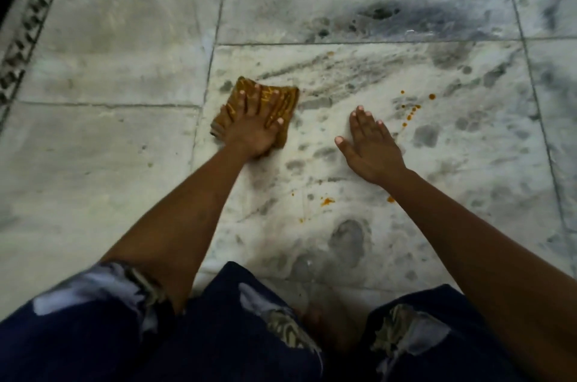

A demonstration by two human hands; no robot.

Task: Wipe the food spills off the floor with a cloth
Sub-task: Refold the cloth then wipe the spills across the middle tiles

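The cloth point(259, 110), a folded mustard-yellow square with paler yellow marks that cannot be read as writing, lies flat on the floor point(109, 54) just left of the middle of the head view. The left hand point(253, 125) presses down on it, fingers spread apart across its top, palm at its near edge. The right hand point(371, 144) rests flat on the bare floor to the right of the cloth, apart from it, fingers together and thumb out, holding nothing. Orange spills point(412, 108) dot the floor just beyond and right of the right hand; more orange spots point(327, 201) lie nearer the person, between the two forearms. The floor is pale marble slabs with grey veining and dark joints; a dark grey smudge point(384, 12) marks the slab farther off. At the far left runs a patterned black-and-white border point(22, 47). Dark blue clothing point(218, 335) with pale patches fills the bottom of the view.
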